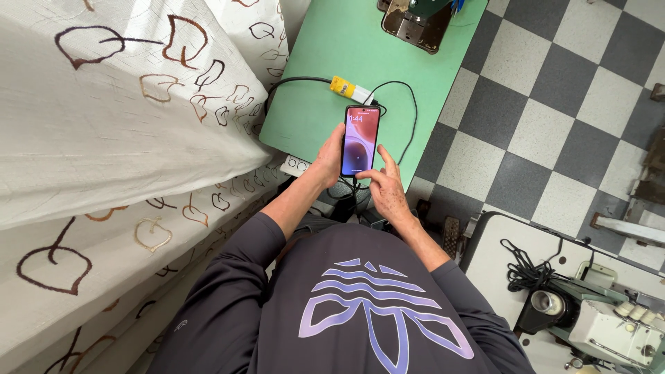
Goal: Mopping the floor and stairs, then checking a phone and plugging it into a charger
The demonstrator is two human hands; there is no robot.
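Note:
My left hand [328, 158] holds a dark smartphone [361, 140] upright by its left edge, its screen lit in red and purple. A black cable runs from the phone's top to a yellow and white plug [348, 88] lying on the green table [325, 62]. My right hand [385, 188] sits just below and right of the phone, with its index finger tip touching the lower part of the screen. I wear a dark grey long-sleeved shirt with a pale purple print.
White fabric [104, 138] with brown leaf outlines is piled at the left. A sewing machine [609, 325] with a coiled black cord stands on a white table at the lower right. Grey and white checkered floor [554, 104] lies to the right. Another machine's base [415, 21] is at the green table's far end.

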